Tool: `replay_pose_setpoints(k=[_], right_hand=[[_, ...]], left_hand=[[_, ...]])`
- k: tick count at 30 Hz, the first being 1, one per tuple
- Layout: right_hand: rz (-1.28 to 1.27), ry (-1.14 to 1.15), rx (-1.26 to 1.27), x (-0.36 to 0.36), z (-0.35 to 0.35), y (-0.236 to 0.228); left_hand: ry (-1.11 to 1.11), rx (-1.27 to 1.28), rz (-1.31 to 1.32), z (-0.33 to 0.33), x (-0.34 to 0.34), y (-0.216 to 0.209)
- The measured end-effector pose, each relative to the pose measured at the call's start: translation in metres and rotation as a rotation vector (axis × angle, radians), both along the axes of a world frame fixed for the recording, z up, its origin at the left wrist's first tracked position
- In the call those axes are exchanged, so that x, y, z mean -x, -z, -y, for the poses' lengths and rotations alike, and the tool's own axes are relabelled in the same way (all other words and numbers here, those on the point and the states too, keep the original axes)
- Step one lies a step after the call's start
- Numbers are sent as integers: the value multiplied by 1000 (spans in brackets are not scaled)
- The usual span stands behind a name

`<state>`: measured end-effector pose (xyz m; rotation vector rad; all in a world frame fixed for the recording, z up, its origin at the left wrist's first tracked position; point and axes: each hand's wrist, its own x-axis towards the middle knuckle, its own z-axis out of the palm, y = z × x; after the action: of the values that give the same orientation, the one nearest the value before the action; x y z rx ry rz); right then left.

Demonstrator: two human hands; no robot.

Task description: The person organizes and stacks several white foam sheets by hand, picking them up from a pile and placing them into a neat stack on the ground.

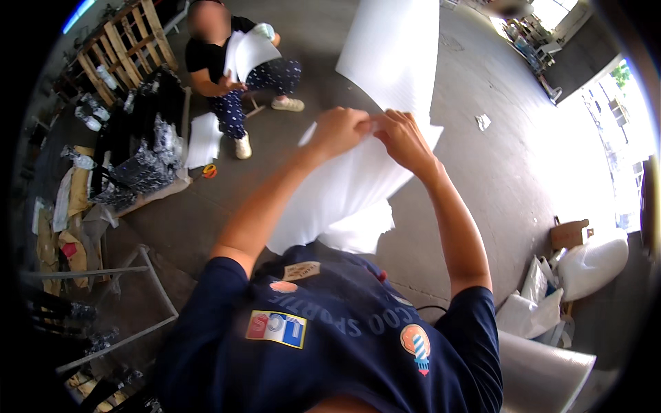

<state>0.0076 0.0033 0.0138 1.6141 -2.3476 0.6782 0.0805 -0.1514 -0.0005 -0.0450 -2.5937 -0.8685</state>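
My left hand [342, 129] and my right hand [405, 138] meet in front of me, fingers pinched at the upper edge of a white foam sheet [323, 182]. The sheet hangs in folds below my hands toward my shirt, with its lower end crumpled and ragged. Just beyond my hands a long white foam length [392, 55] stretches away across the floor. Whether the two pieces are joined is hidden behind my fingers.
A co-worker [237, 69] sits at the far left holding white sheets. Nearby are a sheet stack [204, 141], orange-handled scissors [209, 171], black wrapped goods [138, 148] and a wooden pallet [131, 45]. A metal frame [162, 292] stands near left; a bubble-wrap roll [547, 372] lies near right.
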Motion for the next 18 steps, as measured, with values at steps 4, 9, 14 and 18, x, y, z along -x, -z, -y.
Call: replay_pose_setpoints(k=[4,9,14,18], right_hand=[[-116,12,138,-1,9,10],[-221,-11,343,-14,16,12],[-367,-21,412,-20,16,11],[-347,-33,385,-29,13,13]], left_hand=[[-8,-138,-61,7,5,8],[113,-532,147,18,4,5],[210,-625,158,38,27,19],[17,-426,0,72,45,8]])
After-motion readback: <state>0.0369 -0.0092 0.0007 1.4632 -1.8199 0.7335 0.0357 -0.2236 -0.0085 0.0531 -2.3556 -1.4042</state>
